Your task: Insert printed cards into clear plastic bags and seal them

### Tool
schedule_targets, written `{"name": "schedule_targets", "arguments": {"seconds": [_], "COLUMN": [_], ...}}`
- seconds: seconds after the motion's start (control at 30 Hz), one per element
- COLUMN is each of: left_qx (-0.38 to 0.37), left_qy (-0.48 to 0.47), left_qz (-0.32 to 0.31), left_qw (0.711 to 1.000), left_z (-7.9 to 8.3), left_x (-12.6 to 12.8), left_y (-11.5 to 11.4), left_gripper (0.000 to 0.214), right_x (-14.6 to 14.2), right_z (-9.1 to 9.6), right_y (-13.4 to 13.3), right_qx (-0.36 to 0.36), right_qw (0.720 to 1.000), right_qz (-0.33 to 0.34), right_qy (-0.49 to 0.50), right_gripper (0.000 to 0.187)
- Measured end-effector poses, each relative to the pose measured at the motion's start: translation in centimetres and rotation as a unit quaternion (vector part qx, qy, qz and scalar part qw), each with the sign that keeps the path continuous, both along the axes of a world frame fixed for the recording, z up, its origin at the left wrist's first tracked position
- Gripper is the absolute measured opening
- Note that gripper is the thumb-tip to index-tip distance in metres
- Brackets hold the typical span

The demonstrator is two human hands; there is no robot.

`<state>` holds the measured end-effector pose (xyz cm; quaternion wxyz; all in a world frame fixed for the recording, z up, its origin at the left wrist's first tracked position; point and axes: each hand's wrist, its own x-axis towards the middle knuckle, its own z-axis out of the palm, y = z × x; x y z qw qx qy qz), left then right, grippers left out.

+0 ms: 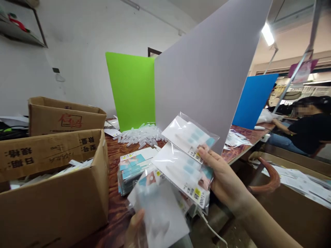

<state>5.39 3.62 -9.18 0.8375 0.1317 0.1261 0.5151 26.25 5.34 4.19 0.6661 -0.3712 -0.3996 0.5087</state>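
Note:
My right hand [224, 179] grips two clear plastic packets holding printed cards [184, 155], fanned out one above the other over the table edge. My left hand [134, 229] shows only at the bottom of the view; its thumb presses on a bundle of clear plastic bags [159, 213]. Just beyond lies a stack of packaged cards with blue and white printing [133, 167] on the wooden table [113, 148]. A heap of small clear plastic tubes [141, 136] sits farther back.
Two open cardboard boxes [54, 179] [66, 115] stand at the left, the near one filled with white items. Green [131, 89], grey [207, 69] and blue [253, 100] divider boards stand upright. Another person [307, 127] sits at the right. A white cable [214, 234] hangs below.

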Motion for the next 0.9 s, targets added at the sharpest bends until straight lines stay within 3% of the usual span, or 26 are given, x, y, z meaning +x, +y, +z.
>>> {"name": "schedule_targets", "arguments": {"seconds": [0.13,0.33,0.5,0.73,0.8,0.9], "left_qx": [0.057,0.157,0.178,0.153,0.156,0.166], "left_qy": [-0.024,-0.097,-0.129,-0.163,-0.161,-0.157], "left_qz": [-0.012,-0.02,-0.023,-0.002,-0.004,-0.015], "left_qw": [0.998,0.983,0.975,0.975,0.974,0.973], "left_z": [0.9,1.5,0.6,0.8,0.7,0.4], "left_x": [1.4,3.4,2.8,2.0,1.6,0.7], "left_y": [0.6,0.7,1.0,1.2,1.4,1.6], "left_gripper": [0.024,0.032,0.037,0.034,0.033,0.034], "right_x": [-2.4,-4.5,-5.1,-4.8,-3.5,-0.5], "right_z": [-1.1,-3.3,-3.9,-3.7,-3.2,-0.9], "right_y": [0.1,0.1,0.2,0.7,1.0,1.7], "right_qx": [0.015,0.11,0.118,0.073,0.069,0.061], "right_qw": [1.0,0.966,0.952,0.981,0.979,0.958], "right_qz": [-0.02,-0.111,-0.043,0.014,0.044,0.148], "right_qy": [0.008,-0.205,-0.279,-0.181,-0.186,-0.239], "right_gripper": [0.042,0.04,0.033,0.039,0.039,0.04]}}
